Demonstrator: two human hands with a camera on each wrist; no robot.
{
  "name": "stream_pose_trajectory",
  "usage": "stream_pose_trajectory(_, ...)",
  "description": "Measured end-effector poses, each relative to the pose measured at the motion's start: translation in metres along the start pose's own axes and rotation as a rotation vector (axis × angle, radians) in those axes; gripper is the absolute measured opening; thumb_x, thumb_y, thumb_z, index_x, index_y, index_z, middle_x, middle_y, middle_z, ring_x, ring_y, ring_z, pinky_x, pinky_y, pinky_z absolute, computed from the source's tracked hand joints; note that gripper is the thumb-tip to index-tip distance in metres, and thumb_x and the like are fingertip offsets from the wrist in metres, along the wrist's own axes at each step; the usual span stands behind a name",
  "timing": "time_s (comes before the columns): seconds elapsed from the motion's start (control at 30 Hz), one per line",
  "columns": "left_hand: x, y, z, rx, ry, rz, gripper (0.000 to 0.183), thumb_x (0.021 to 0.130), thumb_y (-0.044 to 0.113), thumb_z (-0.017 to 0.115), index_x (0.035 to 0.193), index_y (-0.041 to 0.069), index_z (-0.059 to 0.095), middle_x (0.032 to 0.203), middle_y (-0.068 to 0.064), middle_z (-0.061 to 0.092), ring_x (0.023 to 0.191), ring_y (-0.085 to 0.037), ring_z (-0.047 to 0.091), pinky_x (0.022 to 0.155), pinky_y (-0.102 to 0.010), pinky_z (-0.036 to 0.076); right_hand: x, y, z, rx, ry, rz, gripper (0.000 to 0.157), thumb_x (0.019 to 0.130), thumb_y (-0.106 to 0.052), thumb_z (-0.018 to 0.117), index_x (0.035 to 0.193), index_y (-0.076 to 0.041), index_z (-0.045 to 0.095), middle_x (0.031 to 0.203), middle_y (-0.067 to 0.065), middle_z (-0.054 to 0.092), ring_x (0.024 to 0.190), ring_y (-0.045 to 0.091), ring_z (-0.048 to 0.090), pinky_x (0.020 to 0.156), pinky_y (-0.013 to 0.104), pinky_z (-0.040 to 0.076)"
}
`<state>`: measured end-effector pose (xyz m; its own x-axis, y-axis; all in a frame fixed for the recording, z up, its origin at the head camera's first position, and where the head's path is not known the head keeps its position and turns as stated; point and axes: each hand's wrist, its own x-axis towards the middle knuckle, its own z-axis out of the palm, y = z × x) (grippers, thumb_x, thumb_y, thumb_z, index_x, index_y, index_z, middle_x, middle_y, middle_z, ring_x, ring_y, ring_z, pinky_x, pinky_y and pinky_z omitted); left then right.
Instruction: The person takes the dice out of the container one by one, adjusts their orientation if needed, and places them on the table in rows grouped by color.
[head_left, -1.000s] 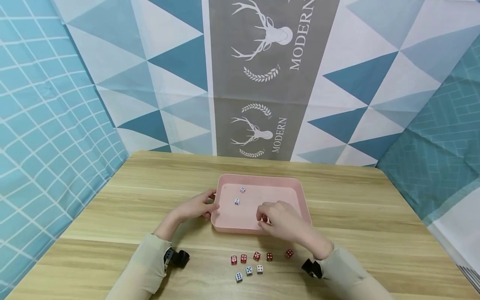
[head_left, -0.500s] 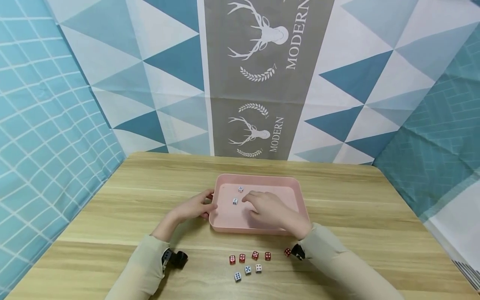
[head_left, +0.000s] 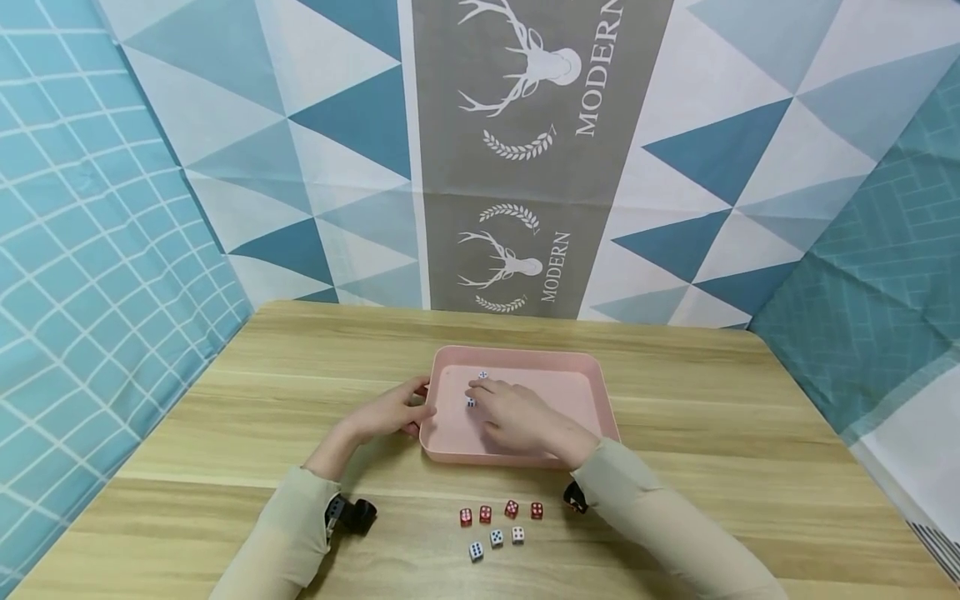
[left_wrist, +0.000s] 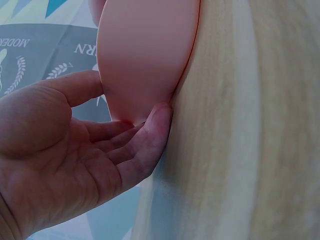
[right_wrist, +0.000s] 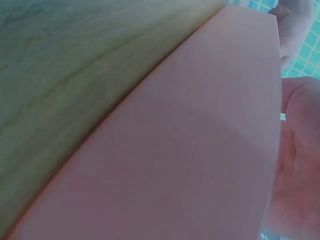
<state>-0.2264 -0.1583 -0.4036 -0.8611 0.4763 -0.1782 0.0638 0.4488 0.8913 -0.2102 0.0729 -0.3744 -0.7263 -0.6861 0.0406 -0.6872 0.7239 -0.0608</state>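
Observation:
A shallow pink tray (head_left: 525, 359) lies on the wooden table, and two white dice are inside it towards the left. My left hand (head_left: 393, 411) grips the tray's left end. In the left wrist view its thumb is at the rim and the other fingers curl against the outer wall. My right hand (head_left: 517, 419) is inside the tray, palm down, with its fingers reaching over the dice. One white die (head_left: 471, 402) shows just below its fingertips, the other white die (head_left: 483, 375) just beyond them. The tray wall (right_wrist: 175, 140) hides most of the right hand in the right wrist view.
In front of the tray lies a row of red dice (head_left: 512, 508), with three white dice (head_left: 497, 538) nearer to me. A black wrist camera (head_left: 576, 497) sits low beside the right sleeve. Patterned cloth (head_left: 360, 167) hangs behind the table.
My right hand has moved left across the tray to the white dice, its fingers stretching out. The rightmost red die is now hidden by the right arm. My left hand stays on the tray.

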Motion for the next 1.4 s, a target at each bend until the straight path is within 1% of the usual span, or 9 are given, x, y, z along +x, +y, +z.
stream_pose_trajectory(0.3,-0.001,0.001,-0.001,-0.015,-0.004,-0.006,0.056,0.092,0.013,0.051,0.139,-0.001,0.025,0.126,-0.024,0.040,0.078,-0.017,0.057,0.068,-0.032,0.052,0.006,-0.001,0.007,-0.010,-0.039,0.016,0.048,0.085,-0.020,0.057,0.132,-0.012,0.046,0.138,0.005,0.042,0.126,0.023,0.040,0.098,0.041,0.040)
stream_pose_trajectory(0.53,0.001,0.000,-0.001,-0.016,-0.009,-0.006,0.056,0.092,0.013,0.051,0.139,-0.001,0.025,0.125,-0.024,0.041,0.079,-0.017,0.058,0.068,-0.031,0.052,0.007,0.000,0.010,-0.002,-0.033,0.001,0.037,0.084,-0.022,0.060,0.120,-0.014,0.056,0.122,0.003,0.053,0.112,0.018,0.050,0.090,0.036,0.045)
stream_pose_trajectory(0.67,0.001,0.000,-0.001,-0.015,-0.006,-0.009,0.055,0.092,0.013,0.051,0.139,-0.001,0.026,0.125,-0.023,0.040,0.079,-0.017,0.057,0.067,-0.031,0.052,0.007,0.000,0.010,0.007,-0.012,-0.005,0.029,0.086,-0.023,0.057,0.114,-0.015,0.060,0.112,0.001,0.054,0.102,0.016,0.054,0.083,0.033,0.047)
stream_pose_trajectory(0.77,0.000,0.000,-0.001,-0.018,-0.002,-0.015,0.055,0.092,0.013,0.051,0.139,0.000,0.026,0.125,-0.023,0.041,0.078,-0.017,0.057,0.067,-0.031,0.052,0.007,0.000,0.010,0.011,0.007,-0.004,0.025,0.089,-0.024,0.054,0.113,-0.016,0.061,0.109,0.002,0.053,0.097,0.016,0.055,0.079,0.033,0.048)
stream_pose_trajectory(0.83,0.000,0.000,-0.001,-0.024,-0.007,-0.009,0.056,0.092,0.013,0.051,0.139,-0.002,0.025,0.125,-0.024,0.040,0.078,-0.017,0.058,0.067,-0.031,0.052,0.007,0.000,0.012,0.017,0.020,-0.004,0.024,0.091,-0.024,0.052,0.112,-0.016,0.062,0.112,0.003,0.053,0.098,0.018,0.055,0.079,0.034,0.048)
stream_pose_trajectory(0.97,0.000,0.000,-0.002,-0.030,-0.018,-0.003,0.057,0.092,0.013,0.050,0.139,-0.003,0.023,0.125,-0.026,0.039,0.077,-0.017,0.058,0.067,-0.030,0.052,0.007,0.000,0.014,0.013,0.025,-0.018,0.022,0.091,-0.018,0.051,0.108,-0.014,0.064,0.113,0.005,0.055,0.101,0.020,0.056,0.083,0.036,0.048)
stream_pose_trajectory(1.1,0.000,0.001,-0.002,-0.028,-0.015,-0.009,0.056,0.092,0.012,0.050,0.140,-0.003,0.023,0.126,-0.026,0.039,0.077,-0.017,0.057,0.066,-0.030,0.052,0.007,0.000,0.016,0.018,0.026,-0.028,0.018,0.088,-0.010,0.052,0.098,-0.012,0.067,0.098,0.002,0.059,0.090,0.017,0.059,0.080,0.031,0.049)
stream_pose_trajectory(1.2,0.000,0.001,-0.002,-0.025,-0.010,-0.009,0.056,0.092,0.012,0.050,0.139,-0.003,0.023,0.126,-0.026,0.040,0.077,-0.017,0.057,0.066,-0.031,0.052,0.007,0.000,0.015,0.057,0.032,-0.016,0.016,0.085,-0.005,0.054,0.089,-0.011,0.069,0.087,0.001,0.059,0.081,0.015,0.058,0.076,0.029,0.049)
stream_pose_trajectory(1.4,0.000,0.001,-0.003,-0.028,-0.013,-0.009,0.056,0.093,0.012,0.049,0.140,-0.003,0.023,0.127,-0.027,0.039,0.079,-0.017,0.058,0.068,-0.031,0.052,0.005,-0.001,0.012,0.097,0.038,0.016,0.013,0.079,-0.001,0.059,0.080,-0.010,0.068,0.080,0.002,0.059,0.077,0.016,0.058,0.074,0.028,0.049)
